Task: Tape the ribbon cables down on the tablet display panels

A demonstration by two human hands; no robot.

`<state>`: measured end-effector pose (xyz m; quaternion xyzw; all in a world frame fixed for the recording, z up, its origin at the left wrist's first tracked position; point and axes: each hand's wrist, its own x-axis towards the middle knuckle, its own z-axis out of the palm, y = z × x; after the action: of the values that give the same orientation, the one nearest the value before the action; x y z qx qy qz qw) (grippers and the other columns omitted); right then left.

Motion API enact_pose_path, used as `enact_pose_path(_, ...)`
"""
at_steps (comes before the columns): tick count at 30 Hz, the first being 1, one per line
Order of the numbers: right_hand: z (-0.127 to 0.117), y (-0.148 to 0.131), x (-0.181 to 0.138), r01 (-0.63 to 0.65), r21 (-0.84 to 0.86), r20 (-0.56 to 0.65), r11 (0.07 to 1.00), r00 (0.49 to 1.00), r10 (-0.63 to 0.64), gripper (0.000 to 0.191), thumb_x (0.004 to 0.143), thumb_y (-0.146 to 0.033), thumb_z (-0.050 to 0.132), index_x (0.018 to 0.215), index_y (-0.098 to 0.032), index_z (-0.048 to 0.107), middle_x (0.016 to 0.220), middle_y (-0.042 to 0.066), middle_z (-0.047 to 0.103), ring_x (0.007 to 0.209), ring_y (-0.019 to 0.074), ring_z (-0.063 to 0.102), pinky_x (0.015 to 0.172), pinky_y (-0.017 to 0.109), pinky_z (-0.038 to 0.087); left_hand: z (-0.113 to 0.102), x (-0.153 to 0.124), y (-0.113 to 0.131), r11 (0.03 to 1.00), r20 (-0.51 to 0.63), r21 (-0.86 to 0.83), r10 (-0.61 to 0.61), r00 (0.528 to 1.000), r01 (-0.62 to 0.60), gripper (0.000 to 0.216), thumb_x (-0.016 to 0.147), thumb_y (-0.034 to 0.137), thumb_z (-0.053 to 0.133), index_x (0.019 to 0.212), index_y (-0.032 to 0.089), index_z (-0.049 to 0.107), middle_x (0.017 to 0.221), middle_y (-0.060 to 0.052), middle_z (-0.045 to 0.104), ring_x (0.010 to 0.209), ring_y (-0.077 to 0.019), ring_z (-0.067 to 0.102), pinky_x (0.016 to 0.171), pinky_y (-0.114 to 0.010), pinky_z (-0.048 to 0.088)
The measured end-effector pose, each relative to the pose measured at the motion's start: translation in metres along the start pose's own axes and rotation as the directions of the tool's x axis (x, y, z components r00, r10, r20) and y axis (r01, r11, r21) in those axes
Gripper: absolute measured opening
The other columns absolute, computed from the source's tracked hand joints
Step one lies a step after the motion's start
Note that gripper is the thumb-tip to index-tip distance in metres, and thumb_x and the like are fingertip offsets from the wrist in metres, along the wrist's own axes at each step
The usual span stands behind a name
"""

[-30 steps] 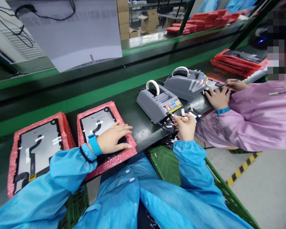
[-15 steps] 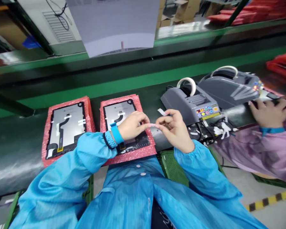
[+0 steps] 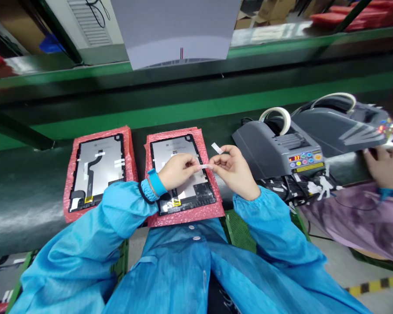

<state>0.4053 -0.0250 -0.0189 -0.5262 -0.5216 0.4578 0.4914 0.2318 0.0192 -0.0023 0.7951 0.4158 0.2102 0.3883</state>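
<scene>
A short strip of white tape [image 3: 204,166] is stretched between my two hands, over the nearer tablet screen panel [image 3: 190,192]. My left hand [image 3: 177,170] pinches its left end between thumb and fingers. The right end is pinched by my right hand [image 3: 232,169], which also has a second piece of tape [image 3: 217,148] sticking up from its fingers. The panel lies back side up on pink bubble wrap [image 3: 183,219], showing a black frame, a silver back and a flex cable partly hidden by my left hand.
Another panel [image 3: 100,168] lies on pink bubble wrap to the left. Right of my hands stand a grey tape dispenser [image 3: 271,150] and a second dispenser [image 3: 340,126]. A co-worker's hand [image 3: 388,165] is at the far right. A white sheet [image 3: 177,32] hangs above the bench.
The view has shifted, so the bench things sit differently in it. My hands have moved slightly left over the panel, and the tape between them now shows more plainly.
</scene>
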Motion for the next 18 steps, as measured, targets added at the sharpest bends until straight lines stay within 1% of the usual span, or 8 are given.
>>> enact_pose_path(4,0.000,0.006,0.008,-0.046,-0.010,-0.006,0.999,0.999,0.046,0.053,0.062,-0.039,0.071,0.093,-0.025,0.030,0.066,-0.007,0.060,0.063,0.0134,0.061,0.064,0.030,0.048,0.006,0.005,-0.005,0.996,-0.010,0.072,-0.046,0.999,0.046,0.021,0.084,0.031,0.058,0.070,0.016,0.060,0.067,0.000,0.063,0.065,-0.0128,0.056,0.063,-0.026,0.045)
enact_pose_path(7,-0.001,0.015,0.018,-0.090,-0.047,-0.013,0.995,0.996,0.090,0.054,0.059,-0.036,0.072,0.091,-0.025,0.030,0.064,-0.008,0.062,0.060,0.0136,0.061,0.064,0.030,0.049,0.012,0.011,-0.010,0.968,-0.033,0.233,-0.091,0.995,0.096,0.022,0.085,0.030,0.056,0.070,0.016,0.061,0.072,-0.003,0.065,0.072,-0.0170,0.057,0.071,-0.032,0.047)
enact_pose_path(9,-0.001,0.021,0.024,-0.123,-0.088,-0.010,0.988,0.992,0.123,0.053,0.058,-0.031,0.072,0.090,-0.025,0.031,0.062,-0.008,0.062,0.059,0.0142,0.062,0.064,0.030,0.049,0.015,0.014,-0.011,0.929,-0.036,0.355,-0.101,0.994,0.107,0.022,0.085,0.030,0.055,0.070,0.016,0.062,0.076,-0.006,0.065,0.080,-0.0210,0.057,0.079,-0.038,0.047)
enact_pose_path(11,-0.001,0.025,0.029,-0.144,-0.147,-0.002,0.979,0.989,0.146,0.049,0.059,-0.027,0.070,0.089,-0.025,0.031,0.060,-0.008,0.062,0.058,0.0150,0.062,0.063,0.031,0.049,0.017,0.017,-0.010,0.893,-0.025,0.437,-0.107,0.994,0.108,0.023,0.086,0.031,0.053,0.071,0.015,0.063,0.082,-0.009,0.065,0.088,-0.0249,0.056,0.083,-0.042,0.046)
enact_pose_path(14,-0.001,0.024,0.031,-0.158,-0.221,-0.001,0.962,0.987,0.161,0.045,0.061,-0.020,0.066,0.089,-0.024,0.032,0.057,-0.008,0.061,0.056,0.0154,0.062,0.062,0.030,0.048,0.018,0.018,-0.008,0.865,0.000,0.488,-0.135,0.991,0.118,0.026,0.086,0.033,0.051,0.071,0.015,0.064,0.086,-0.011,0.064,0.092,-0.0276,0.055,0.083,-0.044,0.045)
enact_pose_path(18,0.000,0.020,0.031,-0.166,-0.251,0.002,0.954,0.985,0.172,0.042,0.061,-0.016,0.064,0.088,-0.024,0.032,0.057,-0.008,0.061,0.056,0.0148,0.061,0.060,0.028,0.047,0.017,0.019,-0.006,0.864,0.014,0.490,-0.142,0.990,0.117,0.027,0.086,0.033,0.050,0.069,0.016,0.063,0.083,-0.011,0.063,0.092,-0.0278,0.054,0.083,-0.044,0.045)
